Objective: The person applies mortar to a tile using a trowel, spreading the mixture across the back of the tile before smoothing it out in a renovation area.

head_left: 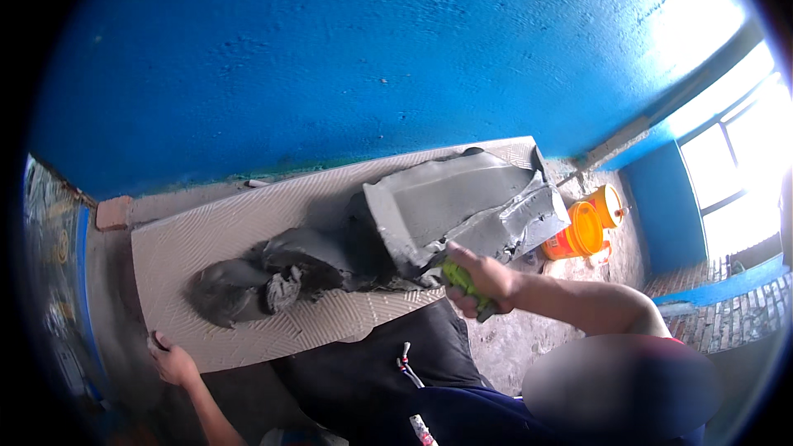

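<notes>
Clenching a green-handled tool [459, 277] in our right hand [489, 277], we grip the ribbed tile [175, 258] in our left hand [173, 364] — likely heavy, brittle, best held by edges.

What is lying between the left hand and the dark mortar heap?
From the left hand to the dark mortar heap, only bare ridged board shows in the head view.

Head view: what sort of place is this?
Probably a room under construction or renovation: grey mortar-like paste lies on a large ribbed panel, orange buckets sit on the rough floor, and bare brick shows near the window.
</notes>
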Tool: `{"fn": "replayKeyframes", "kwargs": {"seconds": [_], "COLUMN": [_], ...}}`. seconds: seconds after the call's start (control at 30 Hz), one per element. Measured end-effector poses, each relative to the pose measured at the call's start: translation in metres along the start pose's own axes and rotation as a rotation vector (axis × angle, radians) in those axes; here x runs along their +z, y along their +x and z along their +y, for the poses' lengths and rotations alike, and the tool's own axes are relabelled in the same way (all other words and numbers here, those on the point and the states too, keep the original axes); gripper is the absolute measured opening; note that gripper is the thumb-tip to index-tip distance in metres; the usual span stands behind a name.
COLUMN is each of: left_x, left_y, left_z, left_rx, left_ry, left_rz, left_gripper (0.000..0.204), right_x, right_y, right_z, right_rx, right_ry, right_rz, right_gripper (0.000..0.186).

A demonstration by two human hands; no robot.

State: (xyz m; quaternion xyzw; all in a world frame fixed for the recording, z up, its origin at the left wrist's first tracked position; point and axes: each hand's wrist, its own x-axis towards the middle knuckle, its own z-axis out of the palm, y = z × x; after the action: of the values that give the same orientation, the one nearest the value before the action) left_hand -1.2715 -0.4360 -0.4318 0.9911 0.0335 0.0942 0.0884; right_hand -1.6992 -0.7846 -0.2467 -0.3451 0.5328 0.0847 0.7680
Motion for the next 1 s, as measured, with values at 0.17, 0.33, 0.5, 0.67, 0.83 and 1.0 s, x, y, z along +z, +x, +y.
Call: {"fn": "replayKeyframes", "kwargs": {"seconds": [0.17, 0.33, 0.5, 0.67, 0.83, 1.0], "left_x": [0.008, 0.012, -0.014, -0.011, -0.011, -0.003], "left_y": [0.000, -0.002, -0.010, -0.010, -0.011, -0.011], "left_z": [-0.004, -0.007, 0.005, 0.007, 0.002, 0.009], "left_rx": [0.056, 0.115, 0.086, 0.066, 0.045, 0.096], "left_ry": [-0.023, -0.042, -0.106, -0.104, -0.145, -0.148], "left_rz": [0.048, 0.148, 0.071, 0.018, 0.053, 0.101], "left_gripper": [0.045, 0.050, 0.052, 0.055, 0.054, 0.051], "right_x": [0.088, 0.141, 0.084, -0.007, -0.052, 0.068], "right_y": [0.022, 0.022, -0.011, -0.055, -0.054, -0.005], "right_z": [0.017, 0.005, -0.004, -0.008, 0.044, 0.122], "right_rx": [0.045, -0.093, -0.316, -0.137, 0.089, -0.068], "right_ry": [0.090, -0.517, -1.669, -1.523, -0.261, 0.577], "right_rz": [-0.243, -0.082, 0.296, 0.627, 0.523, 0.105], "right_gripper": [0.062, 0.055, 0.053, 0.048, 0.054, 0.057]}}
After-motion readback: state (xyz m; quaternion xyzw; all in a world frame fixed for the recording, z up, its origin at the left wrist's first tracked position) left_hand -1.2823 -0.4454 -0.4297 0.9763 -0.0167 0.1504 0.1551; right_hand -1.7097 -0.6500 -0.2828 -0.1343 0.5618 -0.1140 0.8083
